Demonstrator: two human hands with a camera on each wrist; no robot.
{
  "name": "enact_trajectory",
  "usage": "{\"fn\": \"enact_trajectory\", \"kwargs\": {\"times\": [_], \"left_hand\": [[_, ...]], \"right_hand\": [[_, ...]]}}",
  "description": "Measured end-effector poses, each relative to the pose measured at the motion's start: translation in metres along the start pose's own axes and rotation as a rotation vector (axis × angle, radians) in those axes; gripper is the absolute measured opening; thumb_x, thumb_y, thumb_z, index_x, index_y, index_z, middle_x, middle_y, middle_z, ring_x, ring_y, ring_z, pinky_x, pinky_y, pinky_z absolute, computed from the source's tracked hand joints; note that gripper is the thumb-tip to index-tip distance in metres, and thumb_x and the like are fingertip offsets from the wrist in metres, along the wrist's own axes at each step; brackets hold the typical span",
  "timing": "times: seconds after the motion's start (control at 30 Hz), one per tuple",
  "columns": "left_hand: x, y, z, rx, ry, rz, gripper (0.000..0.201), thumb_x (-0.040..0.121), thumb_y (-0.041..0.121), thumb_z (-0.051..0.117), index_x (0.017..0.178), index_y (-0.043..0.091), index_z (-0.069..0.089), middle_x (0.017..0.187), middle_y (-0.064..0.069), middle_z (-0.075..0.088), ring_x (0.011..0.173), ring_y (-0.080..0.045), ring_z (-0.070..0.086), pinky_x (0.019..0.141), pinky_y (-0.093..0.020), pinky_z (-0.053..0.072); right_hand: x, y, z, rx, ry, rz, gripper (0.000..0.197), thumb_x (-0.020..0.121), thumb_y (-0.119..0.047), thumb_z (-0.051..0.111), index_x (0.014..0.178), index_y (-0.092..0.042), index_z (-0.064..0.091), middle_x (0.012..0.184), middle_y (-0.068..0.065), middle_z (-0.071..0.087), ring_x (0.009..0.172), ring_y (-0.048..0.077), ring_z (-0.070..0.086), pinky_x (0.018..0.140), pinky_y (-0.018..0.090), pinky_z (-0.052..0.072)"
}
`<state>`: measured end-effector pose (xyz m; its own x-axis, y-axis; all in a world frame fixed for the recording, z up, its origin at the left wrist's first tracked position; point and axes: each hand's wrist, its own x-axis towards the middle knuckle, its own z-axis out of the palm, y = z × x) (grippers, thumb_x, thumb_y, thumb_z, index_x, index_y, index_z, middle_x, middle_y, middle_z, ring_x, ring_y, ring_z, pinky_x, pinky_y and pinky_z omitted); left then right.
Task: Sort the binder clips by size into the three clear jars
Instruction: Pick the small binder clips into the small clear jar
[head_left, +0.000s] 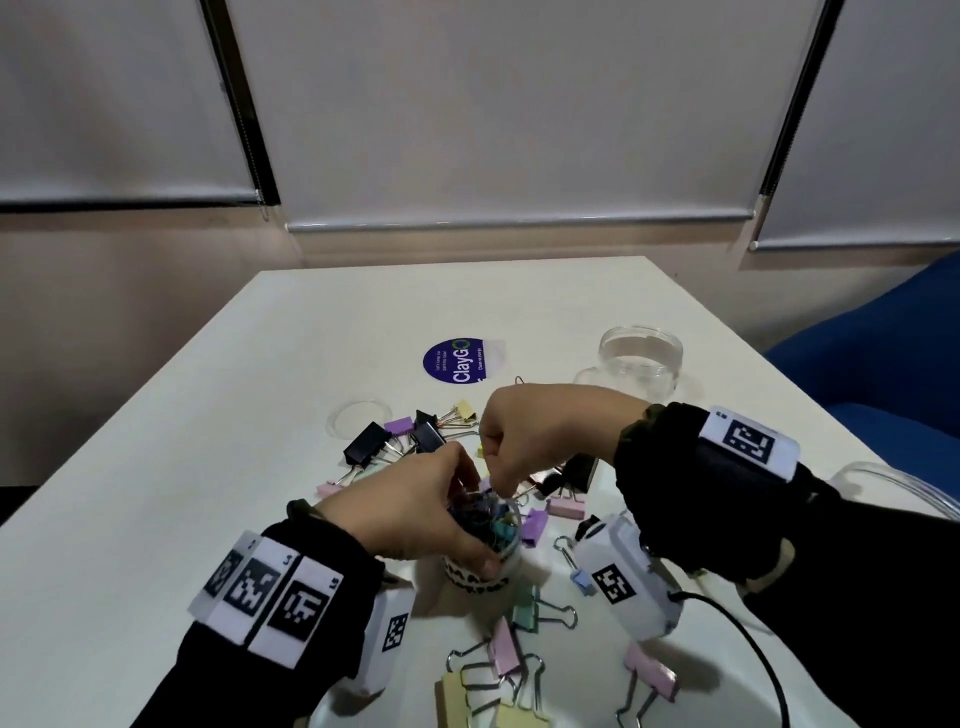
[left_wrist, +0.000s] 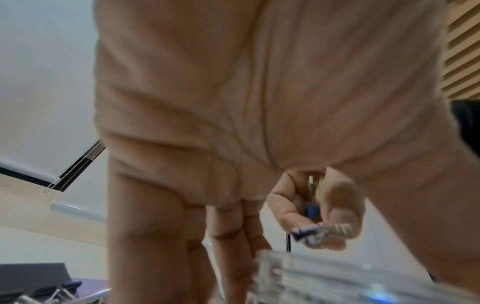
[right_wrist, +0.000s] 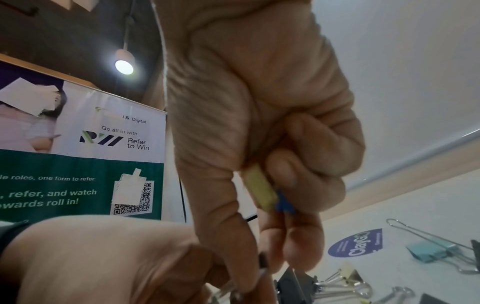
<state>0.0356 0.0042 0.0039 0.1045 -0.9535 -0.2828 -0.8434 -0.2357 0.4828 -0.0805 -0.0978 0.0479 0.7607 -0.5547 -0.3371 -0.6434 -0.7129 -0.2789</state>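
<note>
A small clear jar (head_left: 496, 525) packed with small coloured binder clips stands near the table's front, and my left hand (head_left: 410, 512) grips it round the side. Its rim (left_wrist: 337, 273) shows below my left palm (left_wrist: 233, 123). My right hand (head_left: 524, 441) hovers just over the jar's mouth with its fingers curled. In the right wrist view that hand (right_wrist: 259, 102) holds a small yellow clip (right_wrist: 259, 191) and a small blue clip (right_wrist: 284, 202) against the palm, while thumb and forefinger pinch a wire handle lower down. The jar's lower part is hidden by my hand.
An open clear jar (head_left: 640, 358) stands at the back right; another clear rim (head_left: 893, 493) shows at the right edge. A clear lid (head_left: 358, 418) lies left of a heap of black and pastel clips (head_left: 405, 441). Larger pastel clips (head_left: 509, 660) lie in front. A blue chair (head_left: 883, 374) stands right.
</note>
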Motion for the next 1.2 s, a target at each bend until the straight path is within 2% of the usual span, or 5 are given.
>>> {"fn": "enact_trajectory", "kwargs": {"times": [0.27, 0.67, 0.83, 1.03, 1.2], "left_hand": [[0.0, -0.001, 0.002, -0.024, 0.017, 0.044, 0.069, 0.053, 0.044, 0.089, 0.109, 0.03, 0.051, 0.103, 0.013, 0.064, 0.093, -0.004, 0.061, 0.086, -0.034, 0.052], [-0.005, 0.043, -0.004, 0.075, 0.133, 0.134, 0.056, 0.054, 0.055, 0.072, 0.105, 0.044, 0.051, 0.096, 0.017, 0.06, 0.074, 0.0, 0.061, 0.071, -0.028, 0.054], [-0.001, 0.072, 0.017, 0.102, 0.09, 0.216, 0.058, 0.054, 0.058, 0.07, 0.107, 0.044, 0.05, 0.1, 0.019, 0.06, 0.074, 0.002, 0.059, 0.071, -0.027, 0.053], [0.0, 0.093, 0.035, 0.144, 0.071, 0.283, 0.056, 0.06, 0.056, 0.072, 0.11, 0.041, 0.05, 0.1, 0.018, 0.06, 0.074, 0.004, 0.056, 0.069, -0.023, 0.05], [0.002, 0.105, 0.046, 0.154, 0.064, 0.333, 0.058, 0.059, 0.057, 0.07, 0.111, 0.041, 0.049, 0.097, 0.016, 0.058, 0.08, 0.002, 0.055, 0.068, -0.023, 0.047]], "right_hand": [[-0.013, 0.0, -0.004, 0.297, -0.103, -0.03, 0.029, 0.075, -0.009, 0.08, 0.101, -0.007, 0.069, 0.088, 0.016, 0.074, 0.075, 0.023, 0.07, 0.064, 0.028, 0.056], [-0.068, 0.093, -0.006, 0.524, 0.313, 0.328, 0.015, 0.095, -0.002, 0.046, 0.105, -0.004, 0.057, 0.079, 0.014, 0.065, 0.053, 0.023, 0.064, 0.044, 0.023, 0.052], [-0.072, 0.114, 0.007, 0.087, 0.398, 0.434, 0.023, 0.09, -0.012, 0.053, 0.112, -0.007, 0.058, 0.106, 0.011, 0.061, 0.091, 0.026, 0.06, 0.062, 0.024, 0.045], [-0.07, 0.118, 0.013, -0.076, 0.243, 0.486, 0.029, 0.082, 0.009, 0.049, 0.06, -0.008, 0.042, 0.06, 0.007, 0.047, 0.056, 0.021, 0.046, 0.031, 0.015, 0.034], [-0.065, 0.122, 0.027, -0.135, 0.218, 0.521, 0.025, 0.082, 0.004, 0.053, 0.062, -0.008, 0.043, 0.065, 0.004, 0.046, 0.056, 0.018, 0.046, 0.047, 0.023, 0.035]]}}
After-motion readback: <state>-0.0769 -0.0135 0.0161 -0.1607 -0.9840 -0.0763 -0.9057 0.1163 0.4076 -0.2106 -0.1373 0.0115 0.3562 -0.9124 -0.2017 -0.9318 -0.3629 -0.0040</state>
